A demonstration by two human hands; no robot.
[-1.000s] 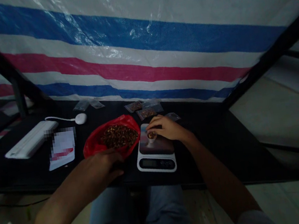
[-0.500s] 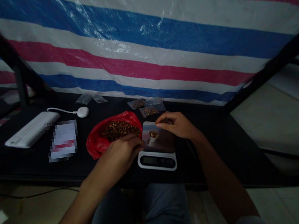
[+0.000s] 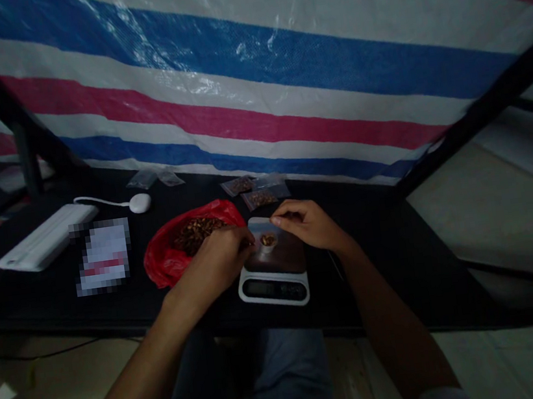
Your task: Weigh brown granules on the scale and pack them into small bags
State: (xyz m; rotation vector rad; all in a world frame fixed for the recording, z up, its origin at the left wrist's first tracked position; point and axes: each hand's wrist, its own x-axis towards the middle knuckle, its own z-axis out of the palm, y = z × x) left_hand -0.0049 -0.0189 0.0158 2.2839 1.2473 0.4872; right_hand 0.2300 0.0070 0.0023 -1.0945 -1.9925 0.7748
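Observation:
A white kitchen scale (image 3: 274, 290) with a shiny metal plate stands in front of me. On its plate sits a small pale cup (image 3: 268, 242) holding brown, seed-like pieces. My left hand (image 3: 227, 250) is closed in a pinch just left of the cup; whatever its fingertips hold is too small to make out. Thumb and fingers of my right hand (image 3: 306, 222) press together above the plate's far right part, and I cannot tell what is between them. Partly behind my left hand, an open red plastic bag (image 3: 161, 260) holds a heap of the same brown pieces (image 3: 195, 234).
Behind the scale lie small clear bags of brown pieces (image 3: 260, 199). Flat clear bags (image 3: 142, 178) lie farther left. A white power strip-like bar (image 3: 50, 238), a white round device (image 3: 140, 203) and a blurred packet (image 3: 104, 257) are on the black table. A striped tarp (image 3: 244, 104) hangs behind.
My left hand has risen slightly and its fingertips are nearer the cup's upper side. My right hand stays over the plate. The whole view has shifted a little.

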